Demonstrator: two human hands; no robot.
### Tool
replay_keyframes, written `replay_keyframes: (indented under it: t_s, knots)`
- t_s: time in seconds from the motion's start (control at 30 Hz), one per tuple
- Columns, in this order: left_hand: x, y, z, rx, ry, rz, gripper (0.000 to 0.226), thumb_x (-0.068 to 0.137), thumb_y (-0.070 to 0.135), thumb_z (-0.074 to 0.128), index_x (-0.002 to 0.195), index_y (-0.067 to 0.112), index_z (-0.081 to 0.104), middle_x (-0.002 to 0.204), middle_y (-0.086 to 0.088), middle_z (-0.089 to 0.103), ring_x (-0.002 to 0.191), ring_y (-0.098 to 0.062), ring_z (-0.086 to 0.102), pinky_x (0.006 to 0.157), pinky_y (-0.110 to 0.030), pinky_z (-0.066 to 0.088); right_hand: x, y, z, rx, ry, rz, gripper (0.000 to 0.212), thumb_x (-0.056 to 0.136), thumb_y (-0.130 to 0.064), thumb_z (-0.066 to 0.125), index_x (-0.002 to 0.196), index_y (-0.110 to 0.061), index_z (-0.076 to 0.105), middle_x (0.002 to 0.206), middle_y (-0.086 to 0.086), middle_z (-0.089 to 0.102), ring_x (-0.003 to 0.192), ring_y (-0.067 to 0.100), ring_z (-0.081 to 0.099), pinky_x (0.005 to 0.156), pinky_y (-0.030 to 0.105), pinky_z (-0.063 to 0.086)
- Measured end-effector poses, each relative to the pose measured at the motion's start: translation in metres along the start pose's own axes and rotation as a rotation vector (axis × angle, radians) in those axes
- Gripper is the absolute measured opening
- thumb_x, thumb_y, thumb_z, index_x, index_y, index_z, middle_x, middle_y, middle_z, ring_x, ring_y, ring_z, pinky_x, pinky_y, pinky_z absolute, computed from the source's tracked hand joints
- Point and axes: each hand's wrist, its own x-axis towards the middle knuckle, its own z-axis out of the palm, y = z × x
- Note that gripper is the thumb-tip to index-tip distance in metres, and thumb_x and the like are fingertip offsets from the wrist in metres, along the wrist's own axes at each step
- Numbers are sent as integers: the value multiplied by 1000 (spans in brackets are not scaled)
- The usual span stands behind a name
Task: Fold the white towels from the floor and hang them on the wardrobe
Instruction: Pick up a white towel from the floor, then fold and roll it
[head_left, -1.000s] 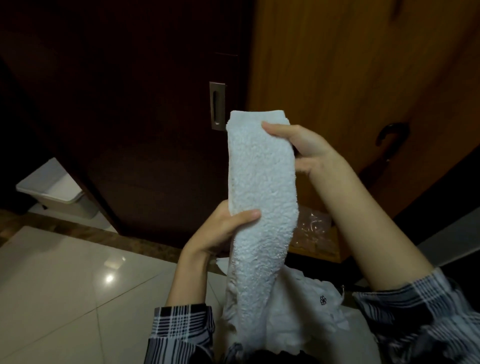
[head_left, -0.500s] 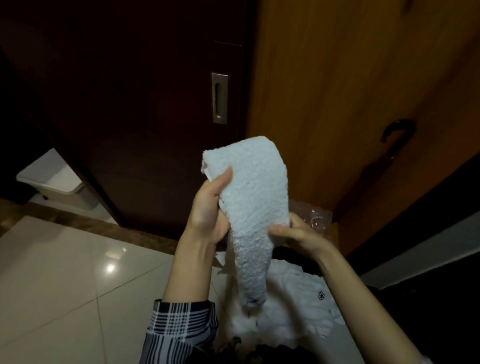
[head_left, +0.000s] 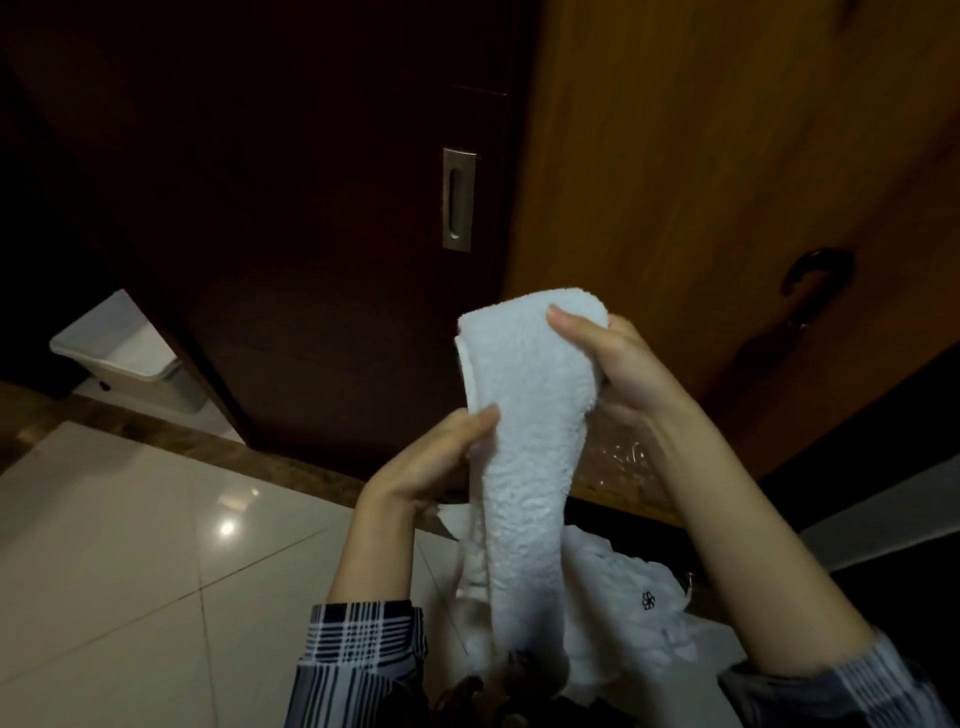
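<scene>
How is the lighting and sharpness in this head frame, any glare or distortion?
Head view: dim overall, the dark door nearly black; a lamp glare spot on the floor tile; the white towel is the brightest thing; wide-angle bending at the edges; mild softness on the plaid sleeve.

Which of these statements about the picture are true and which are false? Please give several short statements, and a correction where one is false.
1. Both hands hold the white towel. True: the left hand grips its left edge and the right hand grips its top.
2. The towel already hangs on the wardrobe. False: it is in the air in front of the wardrobe, in the hands.
3. More white cloth lies low behind the towel. True.
4. The white bin stands to the right of the hands. False: it is at the left.
5. The metal handle is on the dark door. True.
</scene>
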Motion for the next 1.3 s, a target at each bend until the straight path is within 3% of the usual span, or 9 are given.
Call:
replay_keyframes:
  t_s: [0.13, 0.23, 0.37, 0.43, 0.57, 0.73, 0.9, 1.07, 1.3]
  knots:
    - [4, 8, 1, 119, -21, 27, 59, 59, 59, 79, 107, 26, 65, 107, 10, 72, 103, -10, 66, 83, -22, 53, 16, -19, -2, 18, 26, 8, 18, 92, -21, 56, 100, -7, 64, 88, 1, 74, 89, 16, 70, 72, 28, 54]
    - [6, 10, 3, 95, 99, 66, 21, 81, 29, 69, 100, 18, 68, 96, 5, 74, 92, -10, 69, 75, -21, 54, 22, -23, -3, 111, -24, 5, 26, 93, -29, 51, 105, -10, 64, 99, 5, 71, 101, 22, 66, 86, 36, 52]
    - [6, 18, 9, -95, 206, 158, 21, 83, 17, 58, 101, 8, 66, 90, -3, 74, 85, -15, 71, 71, -24, 57, 19, -4, 1, 169, -101, 71, 38, 81, -44, 58, 103, -15, 68, 97, 4, 74, 98, 21, 69, 80, 34, 57]
    - [6, 22, 12, -140, 250, 175, 18, 89, 13, 55, 104, 8, 64, 89, -3, 74, 83, -16, 71, 68, -24, 57, 16, 17, 3, 223, -127, 111, 53, 68, -51, 70, 106, -14, 71, 108, 12, 71, 104, 26, 66, 86, 40, 55]
    - [7, 26, 9, -299, 335, 174, 41, 88, 20, 56, 126, 2, 53, 110, -13, 70, 96, -23, 69, 71, -29, 58, 6, 63, -5, 354, -241, 183, 101, 60, -57, 82, 139, -8, 42, 141, 20, 47, 128, 33, 48, 105, 50, 40]
    - [7, 25, -4, -547, 423, 146, 44, 92, 28, 52, 130, 5, 50, 119, -14, 66, 108, -24, 65, 84, -35, 57, -14, 91, -21, -183, -295, 364, 60, 63, -37, 75, 114, -11, 58, 97, -13, 73, 91, -1, 66, 76, 14, 50]
    - [8, 17, -19, -698, 564, 111, 48, 91, 31, 57, 131, 6, 50, 119, -12, 67, 107, -22, 66, 89, -37, 55, -21, 92, -30, -280, -284, 360, 10, 79, -16, 69, 89, -17, 66, 79, -14, 71, 77, 2, 65, 64, 12, 48]
    - [17, 1, -21, -717, 423, 78, 77, 78, 56, 55, 136, 7, 48, 131, -15, 59, 123, -29, 54, 108, -46, 37, -16, 68, -18, -60, -40, 276, 14, 85, -8, 66, 98, -13, 65, 79, -7, 73, 71, 7, 68, 61, 19, 54]
    - [20, -7, 3, -563, 123, -165, 84, 68, 61, 69, 137, 17, 49, 129, -13, 61, 120, -28, 57, 95, -41, 50, 17, 43, -5, 156, 231, 345, 34, 82, -15, 68, 49, -21, 63, 59, -2, 44, 56, 11, 42, 58, 26, 34]
